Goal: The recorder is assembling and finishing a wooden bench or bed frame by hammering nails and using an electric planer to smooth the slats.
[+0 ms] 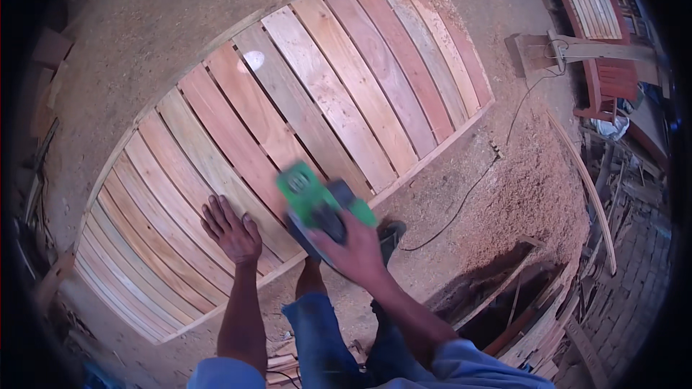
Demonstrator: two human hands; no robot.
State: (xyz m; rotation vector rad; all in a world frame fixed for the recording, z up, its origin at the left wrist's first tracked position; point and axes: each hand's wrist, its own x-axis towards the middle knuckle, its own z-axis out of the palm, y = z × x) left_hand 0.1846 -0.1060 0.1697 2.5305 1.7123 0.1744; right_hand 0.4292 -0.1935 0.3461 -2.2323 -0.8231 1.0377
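A wide wooden panel (pixel 375 57) of several slats in pink, tan and grey tones lies before me, with narrow dark gaps between some slats. My right hand (pixel 353 248) is wrapped round the dark handle of a green electric planer (pixel 317 198), slightly blurred. The planer is over the panel's near edge, around its middle. My left hand (pixel 232 230) rests flat on the slats to the left of the planer, fingers spread, holding nothing. A pale round spot (pixel 254 60) shows on a slat towards the far edge.
Wood shavings (pixel 526 202) cover the ground at right and the panel's far right corner. A dark cord (pixel 461 216) runs across the ground towards a wooden post (pixel 533 56). Near right is a dark pit (pixel 504 295) with boards. A red-framed slatted piece (pixel 587 0) stands far right.
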